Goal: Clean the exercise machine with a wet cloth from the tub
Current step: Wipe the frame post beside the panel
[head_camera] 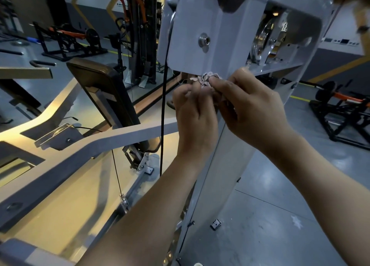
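**A:** Where is the cloth?

**B:** The cloth (208, 79) is a small crumpled wad, pale pink and white, bunched between the fingertips of both hands. It lies against the lower edge of the grey plate (200, 15) on the exercise machine (224, 157).

**A:** How does the left hand hold it?

**B:** The left hand (195, 113) shows its back to the camera. Its fingers (192, 90) are curled in, and their tips pinch the wad's lower left side.

**A:** And the right?

**B:** The right hand (252, 109) comes in from the other side. Its fingers (220, 84) are bent, with thumb and forefinger nipping the wad's right side. The two sets of fingertips almost meet across the cloth.

**A:** What lies around them?

**B:** The plate is just above the fingertips, with a round steel bolt (204, 39) higher up on it. Up and to the right of the right knuckles, a shiny pulley wheel (262, 39) sits inside the housing. To the left of the left fingers a black cable (164, 105) hangs straight down, clear of them. Farther left and lower is a dark tilted pad (104, 91). Below the wrists the machine's grey upright runs down towards the floor (270, 205).
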### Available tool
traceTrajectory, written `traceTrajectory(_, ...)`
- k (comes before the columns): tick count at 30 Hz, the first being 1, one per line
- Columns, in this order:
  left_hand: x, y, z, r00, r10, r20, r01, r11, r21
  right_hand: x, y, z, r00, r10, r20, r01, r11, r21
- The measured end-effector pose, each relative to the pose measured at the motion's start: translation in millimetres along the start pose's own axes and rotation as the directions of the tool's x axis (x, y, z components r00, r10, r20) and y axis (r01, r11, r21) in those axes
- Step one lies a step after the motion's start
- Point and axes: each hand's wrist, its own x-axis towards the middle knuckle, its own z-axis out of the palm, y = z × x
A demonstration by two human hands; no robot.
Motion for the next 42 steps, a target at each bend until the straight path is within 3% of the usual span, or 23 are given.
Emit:
traceTrajectory(2,0.0,-3.3,0.8,0.997,-0.081,-0.015,0.076,0.972,-0.222,1.3,0.2,0.9,1.000,0.005,0.004,-0.005,0.999,0.039)
traceTrajectory(4,3.3,0.4,-0.2,0.961,-0.276,0.004,0.238,0.822,-0.517,1.1,1.0,0.6,1.000,0.012,0.014,-0.013,0.997,0.074)
traceTrajectory(7,9.7,0.0,0.0,0.952,-0.294,0.087,0.261,0.630,-0.731,2.3,-2.9,2.9,1.000,0.018,0.014,-0.018,1.000,0.010)
traceTrajectory(12,4.5,-13.4,-2.6,0.960,-0.273,0.066,0.208,0.536,-0.818,-1.9,-11.7,8.1,0.991,0.027,0.134,-0.010,0.992,-0.128)
traceTrajectory(16,-23.1,-17.2,-7.7,0.906,-0.415,0.088,0.296,0.470,-0.832,-17.0,-13.1,6.2,0.951,-0.059,0.304,0.104,0.985,-0.134)
traceTrajectory(19,-10.5,-2.1,-6.2,0.907,-0.408,0.102,0.307,0.476,-0.824,-2.4,-13.4,4.4,0.971,-0.052,0.235,0.089,0.985,-0.149)
traceTrajectory(23,12.9,16.2,2.3,0.879,-0.477,-0.005,0.327,0.610,-0.722,4.0,-12.0,3.4,0.999,0.043,0.032,-0.039,0.994,-0.107)
traceTrajectory(26,-6.8,3.6,-0.5,0.898,-0.439,-0.031,0.303,0.668,-0.680,-13.8,-12.9,3.7,0.990,0.004,0.139,-0.001,1.000,-0.023)
traceTrajectory(27,-15.1,-6.9,-2.5,0.918,-0.392,-0.062,0.283,0.756,-0.590,-17.9,-10.7,2.2,0.986,0.004,0.166,-0.006,1.000,0.011)
traceTrajectory(29,-28.5,-19.1,-6.5,0.977,-0.199,-0.076,0.187,0.972,-0.141,-21.4,-3.9,-1.1,0.982,0.035,0.183,-0.057,0.991,0.118)
traceTrajectory(30,-30.3,-23.7,-6.6,0.991,-0.129,-0.022,0.131,0.989,0.070,-22.2,0.1,-2.9,0.977,0.059,0.207,-0.103,0.972,0.209)
traceTrajectory(32,-30.7,-22.7,-4.6,0.994,-0.096,0.047,0.081,0.965,0.250,-21.7,8.2,-7.6,0.964,0.088,0.251,-0.191,0.886,0.422)
traceTrajectory(34,-29.5,-27.1,-0.1,0.998,-0.041,0.047,0.022,0.935,0.354,-20.6,17.7,-9.2,0.966,0.138,0.219,-0.234,0.825,0.515)
traceTrajectory(37,-28.5,-38.7,4.9,0.997,0.036,0.072,-0.070,0.826,0.559,-14.3,28.7,3.3,0.961,0.276,0.033,-0.268,0.885,0.380)
traceTrajectory(39,-25.0,-40.6,6.3,0.997,0.043,0.065,-0.072,0.818,0.571,-6.5,27.1,15.2,0.935,0.347,-0.070,-0.317,0.909,0.270)
traceTrajectory(42,-23.7,-39.3,5.5,0.992,0.092,0.090,-0.128,0.777,0.616,2.5,18.1,25.4,0.914,0.390,-0.112,-0.358,0.905,0.230)
